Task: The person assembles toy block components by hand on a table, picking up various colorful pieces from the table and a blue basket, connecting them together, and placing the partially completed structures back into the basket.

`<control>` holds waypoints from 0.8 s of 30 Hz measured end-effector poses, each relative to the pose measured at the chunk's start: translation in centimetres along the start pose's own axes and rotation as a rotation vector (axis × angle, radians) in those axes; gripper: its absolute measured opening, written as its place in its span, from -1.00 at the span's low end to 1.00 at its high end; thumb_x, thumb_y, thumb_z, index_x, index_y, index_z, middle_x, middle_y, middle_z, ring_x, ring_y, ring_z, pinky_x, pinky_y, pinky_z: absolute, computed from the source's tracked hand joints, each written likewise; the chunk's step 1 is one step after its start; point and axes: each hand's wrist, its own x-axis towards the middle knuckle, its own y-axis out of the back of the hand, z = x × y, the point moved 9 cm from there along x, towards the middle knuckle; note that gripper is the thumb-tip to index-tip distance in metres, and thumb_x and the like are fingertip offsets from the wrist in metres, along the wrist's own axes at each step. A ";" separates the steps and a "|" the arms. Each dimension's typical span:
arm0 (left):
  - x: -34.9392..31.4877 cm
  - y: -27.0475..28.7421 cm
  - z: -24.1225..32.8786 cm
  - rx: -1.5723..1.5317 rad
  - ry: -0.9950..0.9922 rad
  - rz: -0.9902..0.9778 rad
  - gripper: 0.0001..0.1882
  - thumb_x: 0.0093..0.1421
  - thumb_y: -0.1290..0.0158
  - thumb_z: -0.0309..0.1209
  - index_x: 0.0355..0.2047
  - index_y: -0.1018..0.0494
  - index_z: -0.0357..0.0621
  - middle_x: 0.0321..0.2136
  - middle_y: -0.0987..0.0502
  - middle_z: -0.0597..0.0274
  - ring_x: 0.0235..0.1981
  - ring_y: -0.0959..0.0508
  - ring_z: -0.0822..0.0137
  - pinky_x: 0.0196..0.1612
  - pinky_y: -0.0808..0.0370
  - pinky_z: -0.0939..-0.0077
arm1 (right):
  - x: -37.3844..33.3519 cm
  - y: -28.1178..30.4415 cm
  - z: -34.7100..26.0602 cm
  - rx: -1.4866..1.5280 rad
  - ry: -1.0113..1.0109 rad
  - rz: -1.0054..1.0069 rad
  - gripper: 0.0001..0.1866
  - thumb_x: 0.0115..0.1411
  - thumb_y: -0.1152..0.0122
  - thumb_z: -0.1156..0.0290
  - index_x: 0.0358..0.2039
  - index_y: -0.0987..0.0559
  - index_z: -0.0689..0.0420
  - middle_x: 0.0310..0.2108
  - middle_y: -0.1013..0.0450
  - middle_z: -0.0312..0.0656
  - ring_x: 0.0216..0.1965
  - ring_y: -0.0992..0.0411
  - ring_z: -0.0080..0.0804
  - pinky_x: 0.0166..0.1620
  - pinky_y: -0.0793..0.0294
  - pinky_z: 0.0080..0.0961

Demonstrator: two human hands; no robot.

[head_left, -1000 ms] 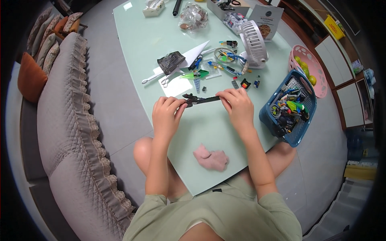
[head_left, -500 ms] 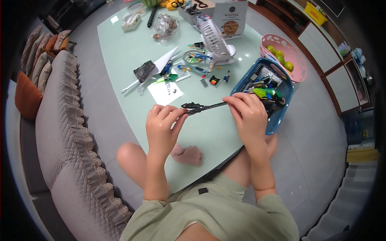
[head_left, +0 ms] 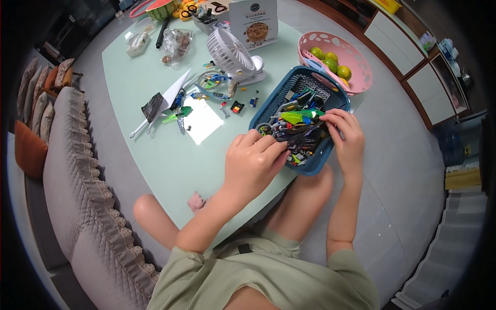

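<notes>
Both my hands are over a blue plastic basket [head_left: 310, 168] full of mixed toy building bricks. My left hand [head_left: 254, 159] is closed in a pinch on one end of a long black brick assembly [head_left: 296, 138], which slants over the loose pieces. My right hand [head_left: 345, 140] has its thumb and fingertips together by the tip of a bright green brick piece [head_left: 298, 117]. Whether they grip that piece or the far end of the black assembly, I cannot tell. The basket stands at the table's right edge.
On the pale glass table [head_left: 170, 181] are a white fan [head_left: 227, 54], loose bricks [head_left: 237, 107], a white blade-shaped piece [head_left: 174, 91], a plastic bag [head_left: 177, 44] and a printed box [head_left: 253, 23]. A pink basket [head_left: 361, 77] of green fruit is beside the blue one.
Both hands have moved right relative to the table, from in front of the basket to over it, carrying the black assembly. The view has shifted, and the left forearm now reaches across.
</notes>
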 end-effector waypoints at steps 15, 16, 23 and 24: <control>2.1 -6.3 3.4 -0.030 -0.002 -0.154 -0.85 -0.08 -0.33 -0.37 -0.50 -0.58 -0.05 -0.55 -0.53 0.37 -0.41 -0.48 0.26 -0.34 -0.42 0.35 | 0.6 0.3 6.7 0.044 -0.046 -0.199 -0.89 0.18 -0.20 0.53 -0.27 -0.63 0.17 -0.20 -0.55 -0.20 -0.12 -0.47 -0.19 -0.04 -0.46 -0.32; 2.2 -6.6 3.6 -0.038 0.008 -0.174 -0.84 -0.09 -0.33 -0.36 -0.50 -0.58 -0.05 -0.55 -0.53 0.36 -0.40 -0.48 0.24 -0.32 -0.42 0.34 | 0.6 0.2 6.9 0.046 -0.048 -0.200 -0.89 0.18 -0.20 0.53 -0.27 -0.63 0.17 -0.20 -0.55 -0.20 -0.12 -0.47 -0.19 -0.04 -0.46 -0.32; 2.1 -7.7 3.5 0.061 0.062 -0.227 -0.75 -0.16 -0.38 -0.27 -0.47 -0.61 -0.03 -0.44 -0.51 0.40 -0.30 -0.46 0.24 -0.25 -0.39 0.34 | 0.8 -0.3 7.8 0.020 -0.061 -0.204 -0.83 0.16 -0.21 0.54 -0.22 -0.65 0.15 -0.11 -0.58 -0.20 -0.07 -0.50 -0.19 0.01 -0.47 -0.31; 2.0 -7.8 3.5 0.102 0.053 -0.235 -0.69 -0.18 -0.40 -0.19 -0.44 -0.63 -0.03 -0.41 -0.51 0.41 -0.29 -0.45 0.25 -0.24 -0.37 0.34 | 0.8 -0.3 7.8 0.014 -0.062 -0.198 -0.82 0.15 -0.22 0.54 -0.21 -0.66 0.14 -0.09 -0.59 -0.21 -0.07 -0.51 -0.19 0.03 -0.47 -0.30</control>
